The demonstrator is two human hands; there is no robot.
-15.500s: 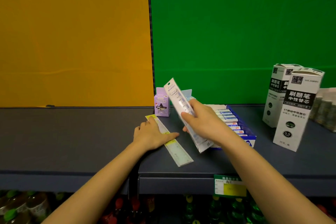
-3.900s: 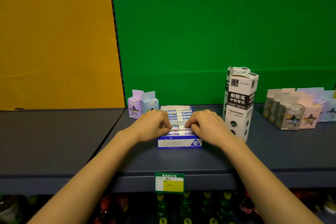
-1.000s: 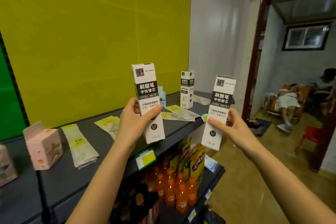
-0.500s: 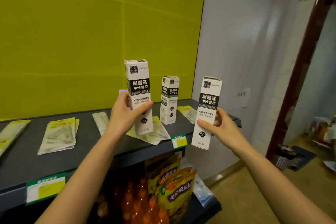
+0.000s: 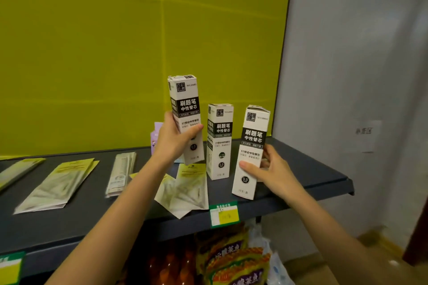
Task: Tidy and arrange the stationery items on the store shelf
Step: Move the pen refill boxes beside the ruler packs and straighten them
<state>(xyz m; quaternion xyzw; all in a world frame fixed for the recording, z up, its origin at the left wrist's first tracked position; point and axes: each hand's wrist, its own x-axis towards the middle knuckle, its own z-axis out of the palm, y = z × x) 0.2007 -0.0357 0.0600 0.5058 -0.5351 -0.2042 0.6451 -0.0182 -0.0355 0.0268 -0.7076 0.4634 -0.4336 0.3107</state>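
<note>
My left hand (image 5: 172,140) grips a tall white refill box with a black label (image 5: 186,109), held upright above the dark grey shelf (image 5: 308,176). My right hand (image 5: 271,170) holds a second identical box (image 5: 252,146) by its lower half, near the shelf's front right. Its bottom is at the shelf surface; contact is unclear. Between the two, a third refill box (image 5: 219,139) stands upright on the shelf by itself.
Flat yellow-green packets (image 5: 185,188) lie under and left of the boxes, with more packets (image 5: 59,183) and a clear-wrapped pack (image 5: 120,173) further left. A small purple box (image 5: 155,133) hides behind my left hand. A price tag (image 5: 224,214) hangs on the front edge. Snack bags (image 5: 231,259) fill the shelf below.
I have turned from the green-backed section to the yellow-backed end of the shelf, carrying both boxes. Over the last half second both boxes came closer to the standing one, the right one lower.
</note>
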